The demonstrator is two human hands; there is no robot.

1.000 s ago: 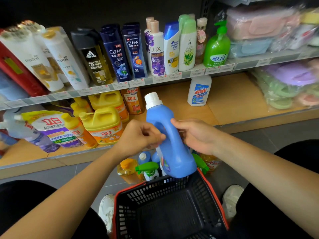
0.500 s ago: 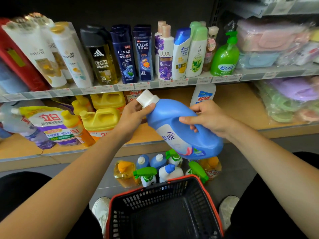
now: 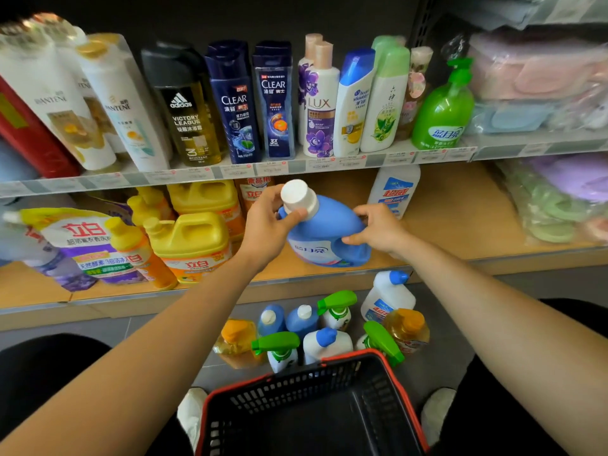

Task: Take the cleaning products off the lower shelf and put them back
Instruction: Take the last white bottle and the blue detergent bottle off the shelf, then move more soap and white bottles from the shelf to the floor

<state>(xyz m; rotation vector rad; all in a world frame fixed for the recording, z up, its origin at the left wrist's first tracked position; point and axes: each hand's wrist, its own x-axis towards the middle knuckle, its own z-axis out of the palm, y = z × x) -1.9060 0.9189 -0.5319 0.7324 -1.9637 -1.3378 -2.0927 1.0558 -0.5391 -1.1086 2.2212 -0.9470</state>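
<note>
A blue detergent bottle point(image 3: 324, 232) with a white cap sits at the front of the wooden lower shelf point(image 3: 460, 225), its cap tipped toward me. My left hand point(image 3: 269, 222) grips its neck just under the cap. My right hand point(image 3: 378, 230) holds the bottle's handle side with curled fingers. Behind it stands a white bottle with a blue label point(image 3: 393, 189). Yellow jugs point(image 3: 194, 241), an orange bottle point(image 3: 138, 248) and a refill pouch point(image 3: 82, 245) fill the shelf's left part.
Several spray, blue, white and amber bottles point(image 3: 325, 327) stand on the grey floor below the shelf. A black basket with a red rim point(image 3: 316, 413) sits between my feet. Shampoo bottles point(image 3: 273, 100) line the upper shelf; wrapped packs point(image 3: 559, 192) lie at right.
Both hands carried the blue bottle up from above the basket and forward onto the lower shelf, turning it from upright through a tilt. The camera view shifted slightly downward.
</note>
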